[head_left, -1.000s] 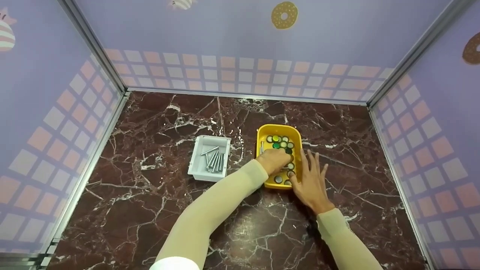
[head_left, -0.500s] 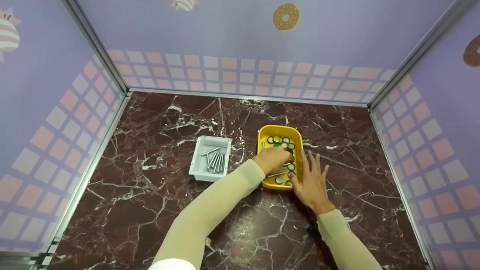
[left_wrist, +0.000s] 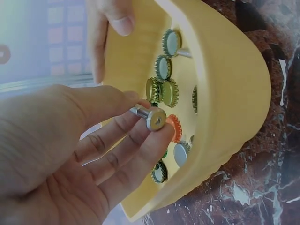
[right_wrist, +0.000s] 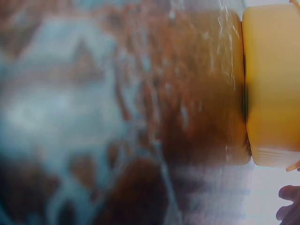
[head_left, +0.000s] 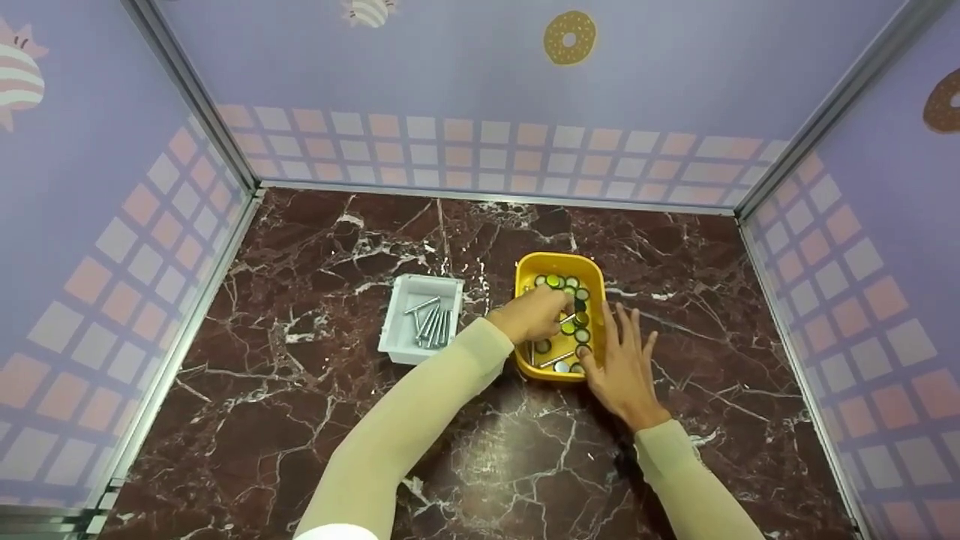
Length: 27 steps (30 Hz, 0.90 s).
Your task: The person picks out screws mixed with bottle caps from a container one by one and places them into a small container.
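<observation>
In the head view my left hand (head_left: 534, 313) is over the yellow bin (head_left: 559, 260). The left wrist view shows its thumb and fingers pinching a metal bolt (left_wrist: 155, 120), head toward the camera. Bottle caps (left_wrist: 171, 92) lie in the bin beyond it, among them an orange one (left_wrist: 174, 127). Another bolt (head_left: 556, 359) rests near the bin's front end. My right hand (head_left: 624, 373) lies along the bin's right side, fingers spread and straight, thumb over the rim. Only some fingertips (right_wrist: 289, 202) enter the right wrist view, at its lower right.
A white tray (head_left: 399, 343) holding several bolts (head_left: 433, 324) stands left of the yellow bin on the dark marbled surface (head_left: 480, 457). Patterned purple panels (head_left: 480, 82) enclose the back and both sides.
My left hand has shifted slightly back and left inside the bin. Bolts and caps near the bin's front have moved or come into sight. My right hand has stayed in place.
</observation>
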Available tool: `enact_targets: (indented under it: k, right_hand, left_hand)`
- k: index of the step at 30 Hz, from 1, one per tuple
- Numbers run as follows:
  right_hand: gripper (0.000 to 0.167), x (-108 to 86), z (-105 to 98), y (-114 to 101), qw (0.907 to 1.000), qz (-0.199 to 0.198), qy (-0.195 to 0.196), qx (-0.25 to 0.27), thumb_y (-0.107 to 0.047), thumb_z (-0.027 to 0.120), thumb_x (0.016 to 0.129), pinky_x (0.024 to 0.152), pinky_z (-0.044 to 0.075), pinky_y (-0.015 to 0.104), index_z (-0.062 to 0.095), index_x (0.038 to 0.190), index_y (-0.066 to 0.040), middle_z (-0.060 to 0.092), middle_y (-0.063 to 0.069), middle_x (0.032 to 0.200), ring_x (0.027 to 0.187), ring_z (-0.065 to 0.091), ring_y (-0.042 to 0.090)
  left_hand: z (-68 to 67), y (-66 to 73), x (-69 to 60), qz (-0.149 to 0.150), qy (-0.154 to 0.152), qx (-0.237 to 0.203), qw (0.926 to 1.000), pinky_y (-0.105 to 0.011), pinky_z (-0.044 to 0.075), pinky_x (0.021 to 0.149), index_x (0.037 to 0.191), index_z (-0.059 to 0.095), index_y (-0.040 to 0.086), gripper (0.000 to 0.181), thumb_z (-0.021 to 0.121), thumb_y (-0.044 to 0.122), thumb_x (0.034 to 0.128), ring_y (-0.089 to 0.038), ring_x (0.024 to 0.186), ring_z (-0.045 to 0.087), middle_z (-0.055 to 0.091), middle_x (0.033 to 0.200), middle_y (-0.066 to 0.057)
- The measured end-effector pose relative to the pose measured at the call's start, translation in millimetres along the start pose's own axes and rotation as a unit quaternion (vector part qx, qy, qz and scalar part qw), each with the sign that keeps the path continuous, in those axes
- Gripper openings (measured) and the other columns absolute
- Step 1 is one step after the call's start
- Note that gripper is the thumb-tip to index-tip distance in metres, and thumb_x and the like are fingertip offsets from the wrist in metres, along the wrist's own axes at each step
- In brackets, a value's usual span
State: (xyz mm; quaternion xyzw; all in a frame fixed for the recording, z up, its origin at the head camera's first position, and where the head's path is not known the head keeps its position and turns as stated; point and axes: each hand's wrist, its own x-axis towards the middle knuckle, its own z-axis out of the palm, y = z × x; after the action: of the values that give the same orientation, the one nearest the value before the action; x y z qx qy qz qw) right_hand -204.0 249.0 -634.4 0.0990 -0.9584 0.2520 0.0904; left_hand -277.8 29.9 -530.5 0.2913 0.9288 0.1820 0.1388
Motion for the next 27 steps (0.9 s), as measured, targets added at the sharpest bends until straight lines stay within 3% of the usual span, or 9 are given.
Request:
enact_targets:
  k: [7, 15, 23, 27]
  right_hand:
    - [0.092, -2.0, 0.8, 1.4, 1.0000, 0.001, 0.000, -0.006, -0.043, 0.064, 0.110, 0.137, 0.005, 0.093, 0.023, 0.187, -0.014, 0.028, 0.028, 0.191, 0.179, 0.016, 0.060]
    - [0.092, -2.4, 1.0, 2.0, 0.9999, -0.001, 0.004, -0.011, -0.043, 0.066, 0.110, 0.136, 0.008, 0.094, 0.025, 0.186, -0.012, 0.030, 0.029, 0.189, 0.178, 0.018, 0.061]
    - [0.093, 1.1, -1.0, 1.4, 0.9999, 0.008, -0.010, -0.006, -0.042, 0.065, 0.111, 0.138, 0.002, 0.092, 0.020, 0.188, -0.015, 0.026, 0.029, 0.191, 0.180, 0.012, 0.059]
    - [0.093, 1.4, -1.2, 0.1, 0.9999, 0.008, -0.014, -0.003, -0.041, 0.066, 0.111, 0.138, 0.000, 0.091, 0.019, 0.188, -0.016, 0.025, 0.028, 0.192, 0.180, 0.011, 0.058]
  left_hand:
    - [-5.0, -6.1, -6.8, 0.008, 0.014, -0.054, 0.9984, -0.037, 0.068, 0.098, 0.141, 0.076, 0.001, 0.033, 0.074, 0.001, 0.1075, -0.028, 0.112, 0.081, 0.085, 0.124, -0.017]
    - [-10.4, -14.1, -16.1, -0.008, 0.010, -0.133, 0.9910, -0.025, 0.056, 0.073, 0.142, 0.074, -0.001, 0.034, 0.071, 0.003, 0.1083, -0.017, 0.086, 0.067, 0.084, 0.117, -0.018]
    - [-15.8, -25.9, -26.4, -0.014, 0.030, -0.179, 0.9833, -0.032, 0.071, 0.085, 0.142, 0.072, -0.003, 0.039, 0.076, 0.000, 0.1042, -0.031, 0.106, 0.082, 0.084, 0.127, -0.020]
    - [-18.6, -32.5, -35.5, -0.023, 0.046, -0.191, 0.9803, -0.030, 0.071, 0.083, 0.142, 0.073, -0.002, 0.040, 0.076, -0.001, 0.1019, -0.030, 0.102, 0.083, 0.084, 0.129, -0.019]
